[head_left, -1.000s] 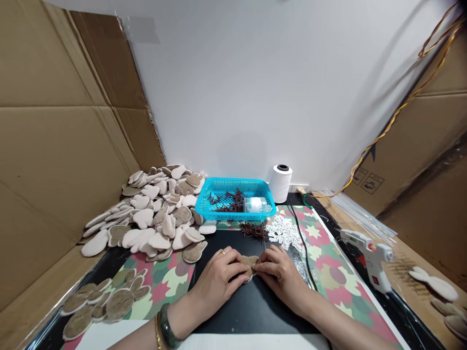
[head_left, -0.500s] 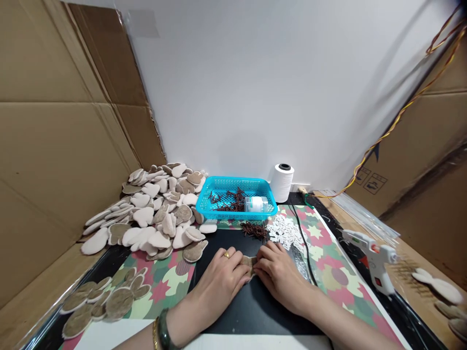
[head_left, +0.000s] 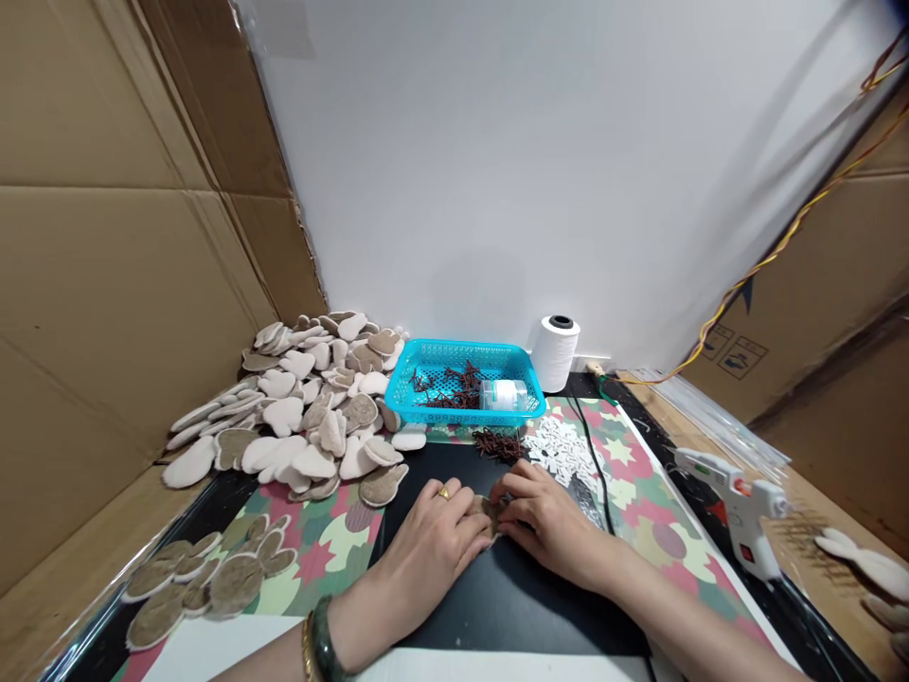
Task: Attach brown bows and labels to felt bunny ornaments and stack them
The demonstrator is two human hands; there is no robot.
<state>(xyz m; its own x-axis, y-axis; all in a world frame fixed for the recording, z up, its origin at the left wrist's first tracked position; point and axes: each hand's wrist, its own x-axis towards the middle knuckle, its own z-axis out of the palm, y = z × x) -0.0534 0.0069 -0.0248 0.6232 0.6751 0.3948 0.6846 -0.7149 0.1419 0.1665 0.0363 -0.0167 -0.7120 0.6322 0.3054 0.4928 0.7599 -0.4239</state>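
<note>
Two hands meet mid-surface: left hand (head_left: 433, 542) and right hand (head_left: 548, 523) both pinch the brown felt piece (head_left: 490, 512) on the black mat (head_left: 497, 597) (mostly hidden under fingers). Uneven pressure could skew it; a stray wrist might scatter the white cutouts (head_left: 561, 445) nearby.

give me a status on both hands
Left hand and right hand both holding small brown felt piece over black mat. Dark red twig pile just beyond.

head view, near — forward, downward, tabletop (head_left: 497, 587)
</note>
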